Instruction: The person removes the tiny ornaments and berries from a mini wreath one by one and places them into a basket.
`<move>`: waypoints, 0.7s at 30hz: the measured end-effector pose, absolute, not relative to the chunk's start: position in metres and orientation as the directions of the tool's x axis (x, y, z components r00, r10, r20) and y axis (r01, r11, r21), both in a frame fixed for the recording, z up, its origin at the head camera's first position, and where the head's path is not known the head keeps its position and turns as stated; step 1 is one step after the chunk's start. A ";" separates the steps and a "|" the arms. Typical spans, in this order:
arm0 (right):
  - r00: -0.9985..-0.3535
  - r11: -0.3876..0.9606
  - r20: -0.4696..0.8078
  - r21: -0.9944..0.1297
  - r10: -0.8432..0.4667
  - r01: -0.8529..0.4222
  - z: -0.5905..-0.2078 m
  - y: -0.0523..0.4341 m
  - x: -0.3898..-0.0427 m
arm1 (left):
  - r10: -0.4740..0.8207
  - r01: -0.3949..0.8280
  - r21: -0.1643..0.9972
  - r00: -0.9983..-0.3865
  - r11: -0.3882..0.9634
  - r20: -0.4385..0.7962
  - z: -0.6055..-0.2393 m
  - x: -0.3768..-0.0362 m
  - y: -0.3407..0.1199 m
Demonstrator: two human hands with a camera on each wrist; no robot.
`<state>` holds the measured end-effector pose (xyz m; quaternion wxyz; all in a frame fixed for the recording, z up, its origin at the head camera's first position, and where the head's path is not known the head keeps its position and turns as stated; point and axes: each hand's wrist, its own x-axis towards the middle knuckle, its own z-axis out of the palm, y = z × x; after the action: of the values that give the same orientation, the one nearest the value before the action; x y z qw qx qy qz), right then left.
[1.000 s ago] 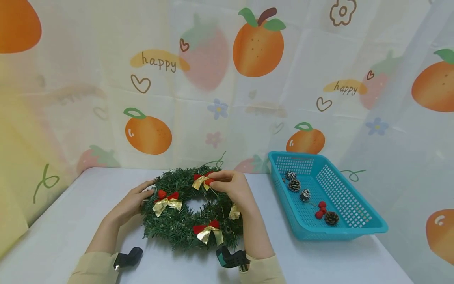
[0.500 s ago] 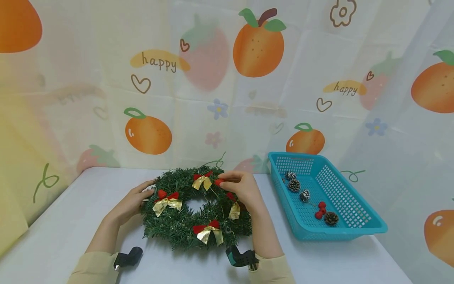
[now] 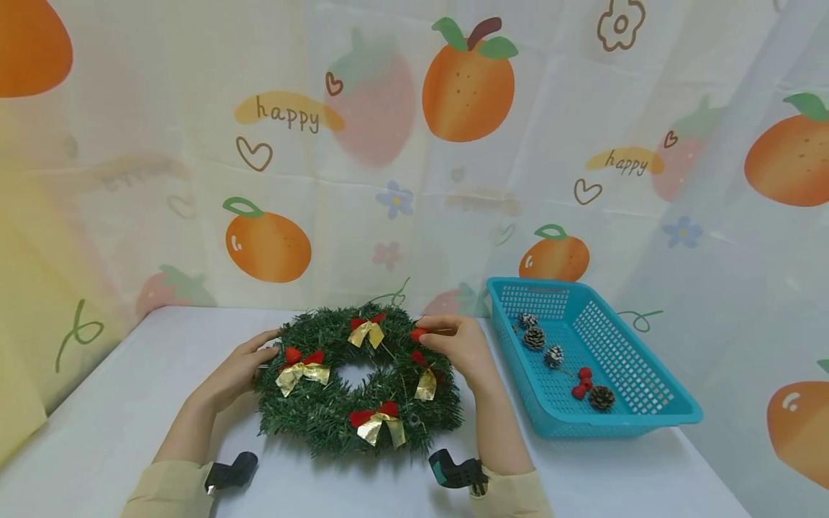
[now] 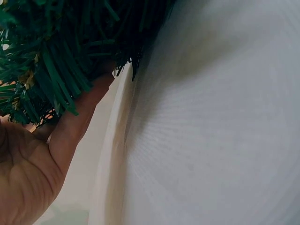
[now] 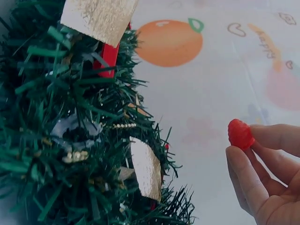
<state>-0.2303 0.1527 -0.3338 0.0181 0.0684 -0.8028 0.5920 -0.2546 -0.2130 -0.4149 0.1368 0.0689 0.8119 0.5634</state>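
A green wreath (image 3: pixel 291 414) with red and gold bows stands on the white table. My left hand (image 3: pixel 238 367) grips its left edge; in the left wrist view those fingers (image 4: pixel 77 119) reach in under the green sprigs, the tips hidden. Between thumb and fingertips of my right hand (image 3: pixel 463 347) is a small red berry (image 5: pixel 240 134), pinched at the wreath's upper right. The right wrist view has this berry out beside the greenery, apart from it. Another red berry (image 3: pixel 293 355) sits by the left bow (image 3: pixel 303 375). Gold beads (image 5: pixel 77 155) run through the sprigs.
To the right stands a blue plastic basket (image 3: pixel 540 403). Inside lie several pine cones (image 3: pixel 534 337), some white-tipped, and a cluster of red berries (image 3: pixel 578 392). A fruit-printed curtain (image 3: pixel 363 237) hangs behind the table (image 3: pixel 175 345).
My right hand has moved right with the red berry, from the top bow to the wreath's upper right edge, uncovering the right bow. The left hand keeps its grip.
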 end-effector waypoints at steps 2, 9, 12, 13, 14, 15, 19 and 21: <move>-0.989 0.285 0.117 -0.948 -0.089 -0.138 -0.335 0.154 -0.231 | 0.266 -0.047 0.934 -0.952 0.354 -0.149 -0.414 -0.254 -0.213; -0.987 0.259 0.123 -0.955 -0.100 -0.146 -0.340 0.165 -0.230 | 0.266 -0.060 0.937 -0.951 0.344 -0.159 -0.416 -0.255 -0.212; -0.990 0.269 0.110 -0.954 -0.093 -0.131 -0.339 0.170 -0.230 | 0.260 -0.061 0.934 -0.952 0.351 -0.160 -0.416 -0.255 -0.212; -0.990 0.274 0.105 -0.953 -0.091 -0.126 -0.339 0.171 -0.230 | 0.260 -0.060 0.934 -0.952 0.354 -0.159 -0.416 -0.255 -0.212; -0.990 0.278 0.106 -0.952 -0.089 -0.127 -0.338 0.173 -0.229 | 0.259 -0.057 0.932 -0.953 0.357 -0.157 -0.416 -0.255 -0.213; -0.990 0.284 0.108 -0.950 -0.089 -0.129 -0.337 0.174 -0.229 | 0.256 -0.053 0.931 -0.954 0.360 -0.153 -0.416 -0.255 -0.213; -0.991 0.306 0.117 -0.943 -0.070 -0.133 -0.332 0.180 -0.228 | 0.244 -0.044 0.930 -0.959 0.366 -0.142 -0.416 -0.255 -0.213; -0.991 0.320 0.121 -0.938 -0.058 -0.133 -0.330 0.183 -0.229 | 0.240 -0.045 0.930 -0.960 0.364 -0.141 -0.416 -0.255 -0.213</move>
<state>-0.2289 0.1827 -0.3303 0.0323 0.0591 -0.8117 0.5802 -0.2549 -0.2134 -0.4155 0.1272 0.0598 0.8161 0.5605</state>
